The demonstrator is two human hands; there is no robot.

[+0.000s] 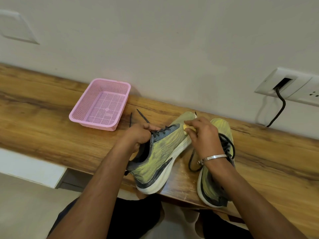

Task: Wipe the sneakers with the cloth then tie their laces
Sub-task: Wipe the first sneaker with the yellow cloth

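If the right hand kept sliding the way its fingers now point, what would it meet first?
The right hand, pressing the yellow cloth on the tilted sneaker, points up-left. Probably it would run along that sneaker's laces towards the left hand; depth is unclear.

The right hand (202,133) hides most of the yellow cloth (187,128) and the far sneaker's (222,128) laces

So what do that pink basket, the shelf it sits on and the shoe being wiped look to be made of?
The pink basket looks like moulded plastic: a regular grid of holes and a slight sheen. The shelf shows brown wood grain with a smooth satin finish; whether solid wood or laminate I cannot tell. The shoe being wiped seems to have a knitted yellow-green mesh upper, matte, over a white sole, probably foam.
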